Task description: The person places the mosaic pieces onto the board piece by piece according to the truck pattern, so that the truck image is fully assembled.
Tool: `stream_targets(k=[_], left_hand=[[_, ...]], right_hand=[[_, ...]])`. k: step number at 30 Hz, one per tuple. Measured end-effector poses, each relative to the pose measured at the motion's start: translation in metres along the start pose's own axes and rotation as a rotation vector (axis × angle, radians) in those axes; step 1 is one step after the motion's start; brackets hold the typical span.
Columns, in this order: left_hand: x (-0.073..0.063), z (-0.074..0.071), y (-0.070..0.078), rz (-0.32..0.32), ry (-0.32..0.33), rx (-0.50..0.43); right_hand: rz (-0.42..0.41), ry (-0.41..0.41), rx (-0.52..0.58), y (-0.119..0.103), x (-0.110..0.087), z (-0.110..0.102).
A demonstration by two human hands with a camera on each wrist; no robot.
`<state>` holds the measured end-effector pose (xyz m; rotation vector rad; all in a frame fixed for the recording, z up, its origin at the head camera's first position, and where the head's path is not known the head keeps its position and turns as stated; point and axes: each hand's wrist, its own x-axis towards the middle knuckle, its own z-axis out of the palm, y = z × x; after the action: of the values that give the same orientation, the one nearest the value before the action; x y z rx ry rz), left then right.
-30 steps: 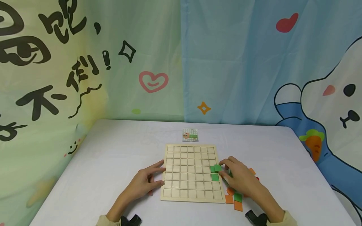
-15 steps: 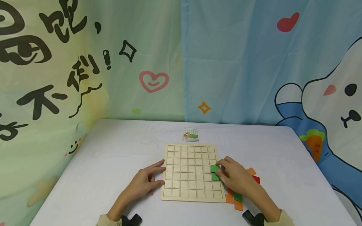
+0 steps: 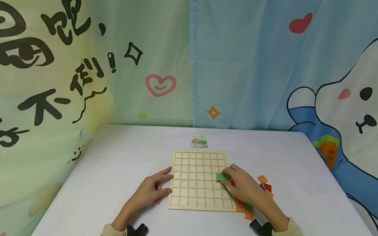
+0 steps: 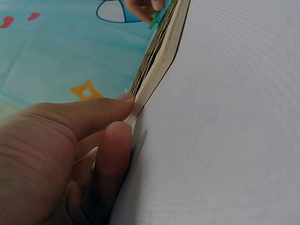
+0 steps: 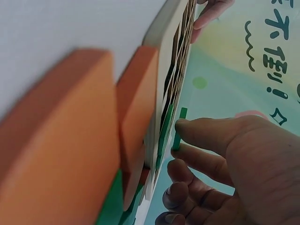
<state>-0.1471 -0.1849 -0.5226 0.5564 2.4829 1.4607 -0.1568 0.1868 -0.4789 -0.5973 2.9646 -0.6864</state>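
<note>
A square wooden grid board [image 3: 192, 191] lies on the white table. My right hand [image 3: 245, 185] pinches a small green square tile [image 5: 183, 114] between thumb and fingertips, just above the board's right side. Green tiles [image 5: 164, 133] sit in the grid under it; in the head view my fingers partly cover them. At the board's left edge, my left hand [image 3: 149, 188] touches the wooden rim with extended fingertips and thumb [image 4: 110, 140].
A small picture card [image 3: 199, 141] with a grid pattern lies behind the board. Several loose pieces lie to its right: orange tiles [image 3: 249, 214], a red tile [image 3: 267, 187] and a green tile [image 3: 248, 206] among them. A printed curtain [image 3: 230, 65] hangs behind the table.
My right hand has moved left with the green tile, from the board's right edge to over the grid. The left hand has stayed at the left rim.
</note>
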Motion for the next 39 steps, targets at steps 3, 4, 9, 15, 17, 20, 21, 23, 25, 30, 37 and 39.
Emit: stream_targets(k=[3, 4, 9, 15, 17, 20, 21, 23, 25, 30, 37, 39], left_hand=[[0.000, 0.000, 0.000, -0.001, 0.002, 0.006], [0.000, 0.000, 0.000, 0.000, 0.002, 0.008], [0.000, 0.000, 0.001, 0.002, 0.001, 0.010], [0.000, 0.000, 0.000, 0.005, 0.000, 0.004], [-0.001, 0.000, 0.000, 0.002, 0.000, 0.003], [0.000, 0.000, 0.000, -0.006, -0.001, 0.003], [0.000, 0.000, 0.000, -0.008, -0.001, 0.003], [0.000, 0.000, 0.001, -0.014, -0.001, 0.000], [0.000, 0.000, 0.001, -0.019, 0.000, 0.000], [0.000, 0.000, 0.003, -0.020, 0.000, 0.001], [0.000, 0.000, 0.002, -0.010, -0.004, -0.002], [0.000, 0.000, 0.002, -0.010, -0.004, -0.002]], right_hand=[[-0.015, 0.006, -0.003, -0.001, 0.000, 0.002], [-0.015, 0.007, -0.006, -0.001, 0.001, 0.002], [-0.004, 0.002, -0.029, -0.002, 0.003, 0.004], [0.016, -0.016, -0.039, -0.005, 0.007, 0.005], [0.019, -0.017, -0.039, -0.005, 0.008, 0.005], [0.019, -0.019, -0.037, -0.005, 0.009, 0.006], [0.018, -0.019, -0.037, -0.005, 0.009, 0.006], [0.015, -0.022, -0.039, -0.005, 0.010, 0.006], [0.009, -0.020, -0.040, -0.006, 0.010, 0.006], [-0.008, -0.009, -0.050, -0.006, 0.010, 0.006], [-0.005, -0.018, -0.052, -0.007, 0.011, 0.007], [-0.002, -0.022, -0.053, -0.007, 0.011, 0.007]])
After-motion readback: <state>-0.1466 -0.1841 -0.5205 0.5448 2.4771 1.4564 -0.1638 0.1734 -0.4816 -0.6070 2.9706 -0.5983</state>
